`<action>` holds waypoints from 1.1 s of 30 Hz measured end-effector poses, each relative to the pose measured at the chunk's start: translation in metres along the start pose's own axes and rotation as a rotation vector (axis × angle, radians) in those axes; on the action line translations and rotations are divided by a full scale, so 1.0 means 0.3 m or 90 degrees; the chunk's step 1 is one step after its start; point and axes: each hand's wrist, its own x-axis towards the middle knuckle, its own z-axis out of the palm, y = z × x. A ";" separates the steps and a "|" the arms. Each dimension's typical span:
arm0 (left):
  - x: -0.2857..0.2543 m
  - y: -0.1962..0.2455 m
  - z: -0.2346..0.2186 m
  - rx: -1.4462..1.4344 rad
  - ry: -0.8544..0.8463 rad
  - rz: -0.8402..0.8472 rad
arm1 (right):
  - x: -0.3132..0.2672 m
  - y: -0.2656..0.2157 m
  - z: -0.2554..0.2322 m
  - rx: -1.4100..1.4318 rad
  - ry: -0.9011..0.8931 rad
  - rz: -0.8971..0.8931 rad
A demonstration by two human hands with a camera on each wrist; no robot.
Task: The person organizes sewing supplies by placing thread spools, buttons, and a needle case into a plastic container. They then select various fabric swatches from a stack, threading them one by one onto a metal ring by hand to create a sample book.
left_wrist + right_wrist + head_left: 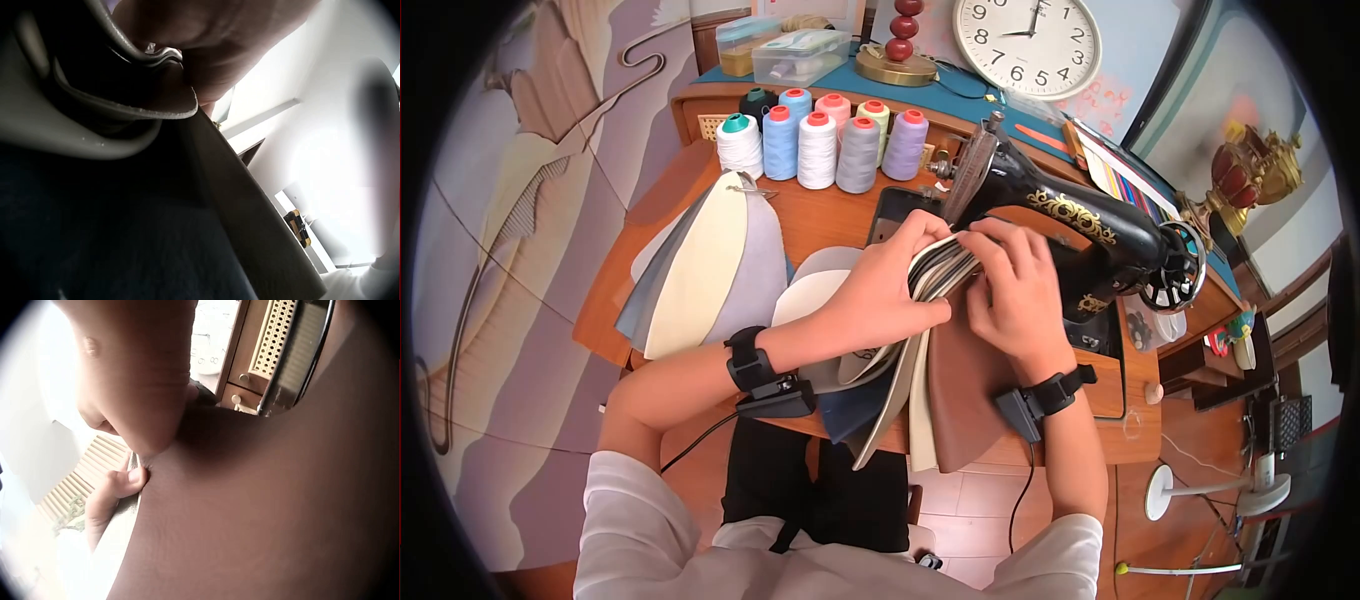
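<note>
A stack of leather-like sheets point(943, 268) in brown, cream, grey and dark blue is held upright between both hands in front of the sewing machine. My left hand point(887, 287) grips it from the left, thumb on the near side and fingers at the top. On the other side, my right hand point(1018, 295) pinches the top edge with bent fingers. A wide brown sheet point(965, 400) hangs below the right hand and fills much of the right wrist view. Close up in the left wrist view, a dark sheet point(125, 219) hangs beneath curled pale edges.
A black sewing machine point(1070, 195) stands behind the hands. To the left lies a fanned swatch set point(705, 265) joined at its top. Several thread spools point(817, 150) line the table's back, near clear plastic boxes point(800, 57) and a round clock point(1028, 45).
</note>
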 end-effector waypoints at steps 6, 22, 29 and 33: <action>0.003 -0.069 -0.001 -0.094 0.057 0.026 | -0.001 0.038 -0.006 -0.131 0.096 -0.008; -0.003 -0.077 -0.029 -0.212 0.008 0.047 | -0.026 0.033 0.040 0.026 0.220 0.001; -0.013 -0.073 -0.030 -0.235 -0.055 0.014 | -0.048 0.013 0.104 0.348 0.228 0.135; -0.014 -0.076 -0.027 -0.232 -0.055 0.007 | -0.052 0.020 0.097 0.395 0.168 0.135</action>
